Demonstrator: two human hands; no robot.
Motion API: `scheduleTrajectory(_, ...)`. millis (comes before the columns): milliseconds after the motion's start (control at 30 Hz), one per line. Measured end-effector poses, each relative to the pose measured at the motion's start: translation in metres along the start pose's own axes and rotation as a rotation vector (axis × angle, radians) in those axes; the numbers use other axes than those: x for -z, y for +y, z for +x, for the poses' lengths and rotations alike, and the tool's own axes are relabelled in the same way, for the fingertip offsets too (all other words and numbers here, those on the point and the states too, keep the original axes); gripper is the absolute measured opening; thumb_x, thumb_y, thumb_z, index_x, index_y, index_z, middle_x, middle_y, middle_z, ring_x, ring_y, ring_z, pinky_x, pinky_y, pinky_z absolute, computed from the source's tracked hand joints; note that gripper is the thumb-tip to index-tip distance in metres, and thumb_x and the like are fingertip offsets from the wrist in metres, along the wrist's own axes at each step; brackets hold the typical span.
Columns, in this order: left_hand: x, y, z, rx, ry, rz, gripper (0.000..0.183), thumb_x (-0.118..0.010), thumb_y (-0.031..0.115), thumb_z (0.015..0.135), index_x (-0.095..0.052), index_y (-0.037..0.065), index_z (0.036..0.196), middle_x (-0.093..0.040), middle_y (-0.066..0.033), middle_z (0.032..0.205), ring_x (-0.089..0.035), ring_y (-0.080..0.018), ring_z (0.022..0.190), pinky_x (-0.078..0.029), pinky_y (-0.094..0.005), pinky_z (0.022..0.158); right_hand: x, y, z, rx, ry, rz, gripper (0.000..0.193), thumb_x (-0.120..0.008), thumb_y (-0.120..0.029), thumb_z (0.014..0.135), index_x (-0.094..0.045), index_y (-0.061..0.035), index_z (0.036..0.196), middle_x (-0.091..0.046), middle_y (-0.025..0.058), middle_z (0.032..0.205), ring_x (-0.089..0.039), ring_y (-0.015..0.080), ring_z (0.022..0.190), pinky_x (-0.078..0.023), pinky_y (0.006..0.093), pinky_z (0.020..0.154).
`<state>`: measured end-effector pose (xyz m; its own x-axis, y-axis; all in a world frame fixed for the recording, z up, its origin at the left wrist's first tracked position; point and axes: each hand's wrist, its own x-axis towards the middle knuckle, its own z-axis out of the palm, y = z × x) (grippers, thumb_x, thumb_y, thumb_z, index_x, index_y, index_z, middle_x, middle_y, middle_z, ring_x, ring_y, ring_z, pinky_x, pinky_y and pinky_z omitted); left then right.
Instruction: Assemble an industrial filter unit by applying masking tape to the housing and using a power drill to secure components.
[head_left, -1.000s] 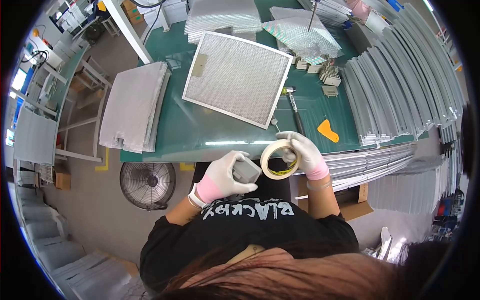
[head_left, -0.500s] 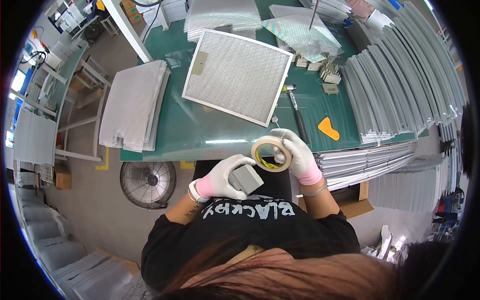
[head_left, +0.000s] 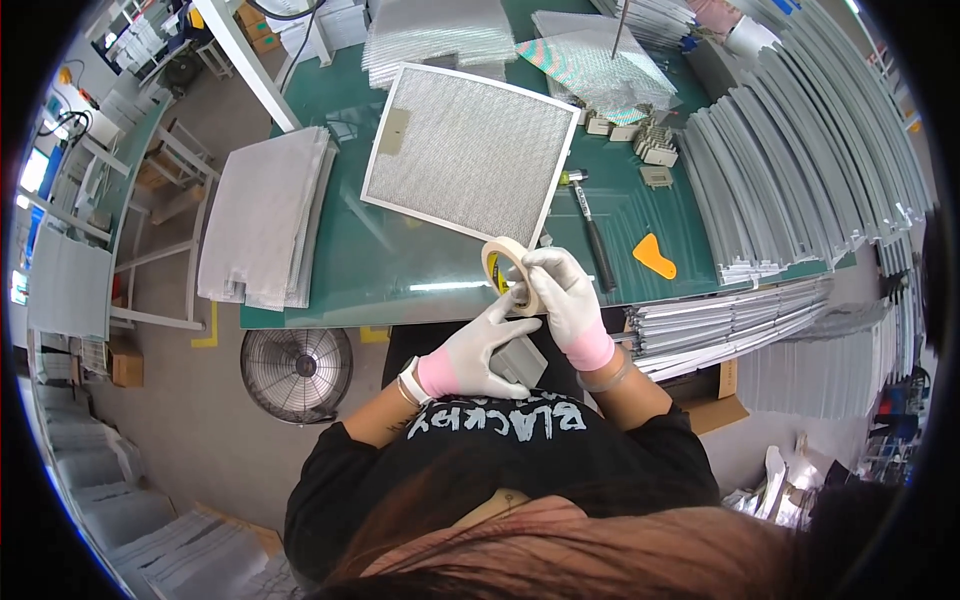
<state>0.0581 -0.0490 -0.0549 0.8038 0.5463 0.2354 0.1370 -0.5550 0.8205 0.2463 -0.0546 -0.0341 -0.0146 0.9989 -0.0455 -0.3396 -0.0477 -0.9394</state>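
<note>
My right hand (head_left: pixel 568 296), in a white glove with a pink cuff, grips a roll of beige masking tape (head_left: pixel 502 262) held up at the near edge of the green table (head_left: pixel 330 270). My left hand (head_left: pixel 478 350), gloved the same way, holds a small grey block (head_left: pixel 520 362) against its palm while its fingers reach up to the roll's lower edge. A framed metal mesh filter panel (head_left: pixel 470 150) lies flat on the table just beyond the tape.
A hammer (head_left: pixel 592 225) and an orange scraper (head_left: pixel 654 257) lie right of the panel. Stacks of grey mesh sheets (head_left: pixel 262 215) sit at the left, long metal strips (head_left: pixel 800 180) at the right. A floor fan (head_left: pixel 296 368) stands below the table.
Both hands rose and moved toward the table with the tape roll. My left hand came up from beside my waist and its fingers now touch the roll.
</note>
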Motion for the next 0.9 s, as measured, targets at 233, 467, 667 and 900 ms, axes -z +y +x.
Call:
scheduleTrajectory(233,0.006,0.007,0.001,0.016,-0.028,-0.052,0.081,-0.086,0.032,0.067,-0.053,0.006,0.137,-0.043,-0.0248,0.139,-0.046,-0.0407,0.129,-0.039,-0.0455,0.110,0.009,-0.013,0.005,-0.079,-0.073,-0.064,0.018,-0.058,-0.010,0.100,-0.064,-0.0024,0.115,-0.066,0.0057,0.109,-0.064,0.0115,0.092,-0.052,0.0256,0.083)
scheduleTrajectory(467,0.017,-0.004,-0.008,0.012,-0.008,-0.164,0.079,-0.086,0.025,0.065,-0.055,0.010,0.135,-0.046,-0.0237,0.137,-0.049,-0.0386,0.125,-0.040,-0.0432,0.107,0.029,-0.033,0.017,-0.015,-0.144,-0.483,0.022,-0.059,-0.011,0.098,-0.066,0.0041,0.112,-0.066,0.0074,0.108,-0.062,0.0110,0.100,-0.050,0.0258,0.088)
scheduleTrajectory(667,0.010,-0.004,-0.015,0.032,-0.017,-0.180,0.082,-0.085,0.022,0.063,-0.053,0.011,0.138,-0.048,-0.0247,0.134,-0.051,-0.0382,0.123,-0.040,-0.0425,0.107,0.031,-0.010,0.015,0.366,0.011,-0.868,0.015,-0.064,-0.005,0.089,-0.071,-0.0003,0.102,-0.067,0.0118,0.104,-0.065,0.0201,0.091,-0.052,0.0278,0.080)
scheduleTrajectory(900,0.002,-0.006,-0.020,0.067,0.037,-0.197,0.085,-0.085,0.021,0.061,-0.053,0.012,0.139,-0.048,-0.0213,0.135,-0.051,-0.0349,0.123,-0.040,-0.0420,0.107,0.024,-0.004,0.009,0.422,0.010,-0.837,0.014,-0.061,0.003,0.090,-0.068,0.0022,0.101,-0.067,0.0089,0.095,-0.066,0.0153,0.087,-0.052,0.0261,0.082)
